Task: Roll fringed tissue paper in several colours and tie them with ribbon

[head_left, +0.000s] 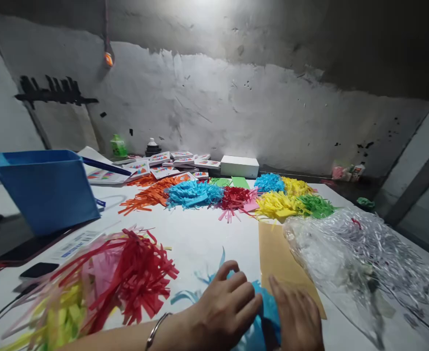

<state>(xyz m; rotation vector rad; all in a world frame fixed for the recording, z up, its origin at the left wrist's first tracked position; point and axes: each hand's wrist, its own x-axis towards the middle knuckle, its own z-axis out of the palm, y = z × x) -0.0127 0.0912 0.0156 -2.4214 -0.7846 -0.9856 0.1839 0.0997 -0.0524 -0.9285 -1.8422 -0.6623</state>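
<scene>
Low in the head view, blue fringed paper (270, 312) lies between my two hands on the white table. My left hand (225, 307), with a silver bangle at the wrist, has its fingers curled over the paper's fringed side. My right hand (298, 317) presses the paper's solid strip from the other side, fingers together and thumb hidden. Under and behind that hand lies a flat brown card (283, 258). Left of my hands sits a bundle of red fringed paper (141, 278), beside yellow and pink strips (63, 312).
A blue bin (48, 190) stands at left, near a dark phone-like object (39, 269). Colored fringe bundles (195, 192) line the back, before flat printed boxes (163, 170) and a white box (239, 166). Clear plastic bags with silvery strings (367, 243) cover the right.
</scene>
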